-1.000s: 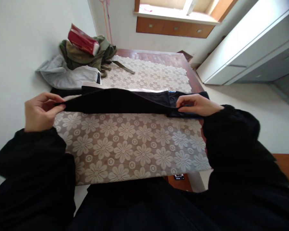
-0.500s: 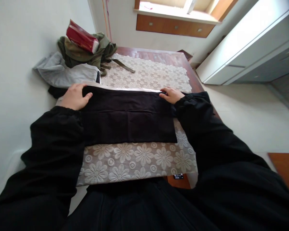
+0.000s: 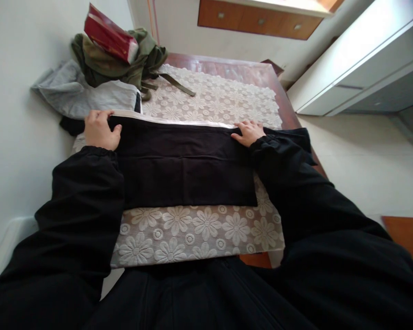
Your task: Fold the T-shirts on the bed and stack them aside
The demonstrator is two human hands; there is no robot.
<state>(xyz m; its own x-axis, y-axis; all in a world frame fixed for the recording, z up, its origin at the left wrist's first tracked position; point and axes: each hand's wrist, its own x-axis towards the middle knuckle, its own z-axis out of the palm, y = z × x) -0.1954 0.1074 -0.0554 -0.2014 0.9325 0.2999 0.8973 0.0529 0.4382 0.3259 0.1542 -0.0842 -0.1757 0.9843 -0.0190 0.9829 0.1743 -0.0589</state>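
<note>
We press our left hand (image 3: pixel 98 130) and right hand (image 3: pixel 249 133), both flat and grasping nothing, onto the far corners of the folded black cloth (image 3: pixel 184 167) lying mid-frame on the bench (image 3: pixel 234 75).

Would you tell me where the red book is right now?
In the head view the red book sits at the far left of the table, propped on the olive-green garment near the wall, beyond the left hand.
</note>
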